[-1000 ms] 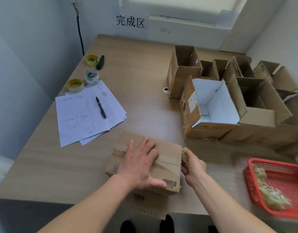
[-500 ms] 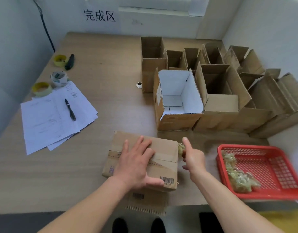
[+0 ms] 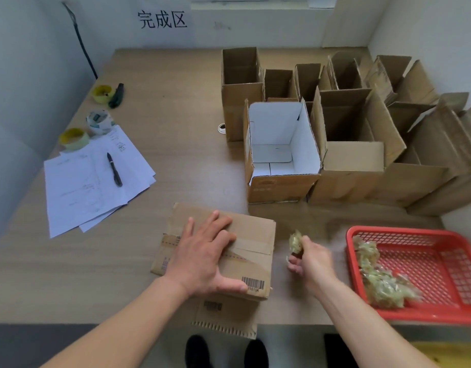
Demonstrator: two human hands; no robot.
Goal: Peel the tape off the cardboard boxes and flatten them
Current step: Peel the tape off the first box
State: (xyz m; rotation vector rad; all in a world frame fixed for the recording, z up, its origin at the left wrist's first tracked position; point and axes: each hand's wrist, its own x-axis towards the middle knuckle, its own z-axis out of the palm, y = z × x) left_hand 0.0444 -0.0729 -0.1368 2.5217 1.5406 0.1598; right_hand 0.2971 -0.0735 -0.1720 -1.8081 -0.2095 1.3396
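Partly under left hand (image 3: 202,257): taped box (image 3: 253,251)

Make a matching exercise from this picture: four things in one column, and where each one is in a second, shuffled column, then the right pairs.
Things
1. black pen
2. wad of peeled tape
3. left hand
4. pile of tape scraps

Places
A. in the red basket
B. flat on top of the cardboard box at the near table edge
C. lying on the white papers
D. pinched in the right hand

Pairs: 1-C, 2-D, 3-B, 4-A
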